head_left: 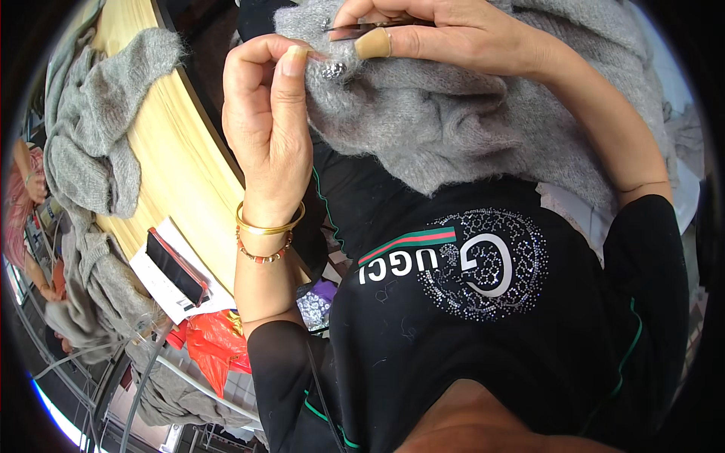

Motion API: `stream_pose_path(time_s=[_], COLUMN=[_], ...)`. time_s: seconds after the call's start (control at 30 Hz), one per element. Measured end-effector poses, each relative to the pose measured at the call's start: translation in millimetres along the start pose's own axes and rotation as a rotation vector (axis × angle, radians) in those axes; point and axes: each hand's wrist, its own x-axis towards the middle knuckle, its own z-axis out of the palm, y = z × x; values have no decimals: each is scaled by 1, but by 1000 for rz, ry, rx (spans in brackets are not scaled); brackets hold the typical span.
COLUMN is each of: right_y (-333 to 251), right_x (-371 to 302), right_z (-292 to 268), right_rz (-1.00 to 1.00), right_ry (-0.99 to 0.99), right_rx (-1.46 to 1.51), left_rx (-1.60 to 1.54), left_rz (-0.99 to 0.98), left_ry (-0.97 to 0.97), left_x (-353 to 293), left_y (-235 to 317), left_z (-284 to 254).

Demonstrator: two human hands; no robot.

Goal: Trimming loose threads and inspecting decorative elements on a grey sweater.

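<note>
Item one, grey knitted garment point(438, 128): it is bunching softly in front of you, its sparkling ornament point(333, 70) sitting just beside your left thumb tip, at 4 o'clock from it. Item two, left grip point(268, 113): you are pinching the garment's edge between thumb and forefinger; whether a thread is also lying there, I cannot tell. Item three, right grip point(461, 34): you are clasping a dark slender tool point(351, 32), your thumb wearing a tan finger cover point(374, 44). Governing relation: the tool's long axis is running roughly from 9 to 3 o'clock, its tip pointing to 9; the ornament is lying at 6 o'clock from that tip, your left grip being the nearer. Garment by grip: it is spreading at 3 o'clock from the left, at 6 from the right. Item four, wooden bench point(162, 136): it is standing at 9 o'clock from the left grip, bearing grey knitwear point(98, 113) and, at 7 o'clock, a red-edged phone point(176, 266)
</note>
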Motion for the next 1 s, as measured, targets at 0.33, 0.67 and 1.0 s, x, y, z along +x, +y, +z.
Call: stream_pose_path(time_s=[0.33,0.67,1.0], right_y=[6,15,20], right_x=[-5,-2,1], right_z=[4,6,5], right_rz=[-433,-476,-406], right_ry=[76,75,56], right_rx=[-297,-347,-101], left_rx=[-17,4,-37], left_rz=[0,-44,-49], left_ry=[1,-21,-28], left_x=[0,1,0], left_y=[-4,-2,-7], left_z=[1,0,-1])
